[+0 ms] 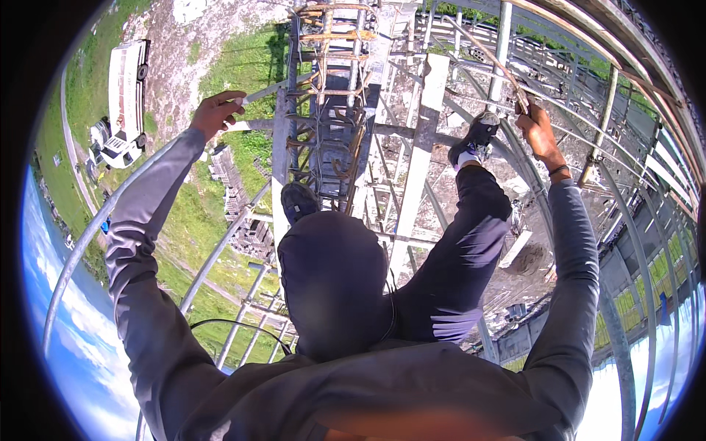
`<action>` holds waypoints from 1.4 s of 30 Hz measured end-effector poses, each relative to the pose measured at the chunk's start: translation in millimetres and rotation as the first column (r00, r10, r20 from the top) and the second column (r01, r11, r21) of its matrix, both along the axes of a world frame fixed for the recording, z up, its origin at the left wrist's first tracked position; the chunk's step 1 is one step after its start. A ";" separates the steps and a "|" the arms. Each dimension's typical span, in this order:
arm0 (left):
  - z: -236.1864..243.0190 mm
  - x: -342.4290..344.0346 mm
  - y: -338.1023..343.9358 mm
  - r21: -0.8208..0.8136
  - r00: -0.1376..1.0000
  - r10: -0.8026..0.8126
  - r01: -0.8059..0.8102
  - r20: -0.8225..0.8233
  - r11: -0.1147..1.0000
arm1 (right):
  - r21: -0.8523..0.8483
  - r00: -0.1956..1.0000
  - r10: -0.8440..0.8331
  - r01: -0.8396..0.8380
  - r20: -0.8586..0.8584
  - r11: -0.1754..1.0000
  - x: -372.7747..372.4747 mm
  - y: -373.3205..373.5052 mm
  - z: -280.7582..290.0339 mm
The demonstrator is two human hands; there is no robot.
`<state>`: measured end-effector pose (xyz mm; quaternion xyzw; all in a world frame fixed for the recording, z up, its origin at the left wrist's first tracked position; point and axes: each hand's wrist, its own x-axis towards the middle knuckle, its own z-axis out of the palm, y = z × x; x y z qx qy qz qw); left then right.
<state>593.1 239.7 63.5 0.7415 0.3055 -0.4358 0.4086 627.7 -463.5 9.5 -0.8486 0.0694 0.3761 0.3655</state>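
My left hand (214, 115) is out over the ground at the left, its fingers curled at the near end of a grey bar (266, 91). That bar runs toward the rebar cage (331, 110) in the middle. At the right, my right hand (542, 134) is closed round the lower end of a thin rusty rod (489, 55), which slants up and to the left. My left shoe (298, 201) is beside the cage on a narrow board (281, 151). The right shoe (482, 134) stands farther right, among the pipes.
I am high up on scaffolding. A pale plank (429, 110) runs away from me between my legs. Curved metal pipes (638, 257) surround my right arm. Far below are a white truck (126, 92), grass, stacked blocks (250, 234) and bare ground with open gaps between the members.
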 end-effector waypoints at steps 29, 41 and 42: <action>236.0 -419.9 -199.8 0.294 0.400 0.916 -0.878 0.016 0.378 | 0.074 0.955 -0.140 0.125 0.261 0.989 -106.5 -167.3 -26.6; -63.9 -1.8 -64.3 -0.011 0.892 0.374 -0.384 0.252 0.923 | -0.010 0.955 -0.270 0.273 0.126 0.962 10.8 5.2 -62.5; -94.4 14.0 -61.2 -0.040 0.863 0.431 -0.436 0.263 0.899 | -0.034 0.920 -0.391 0.391 0.024 0.920 9.0 24.5 -59.2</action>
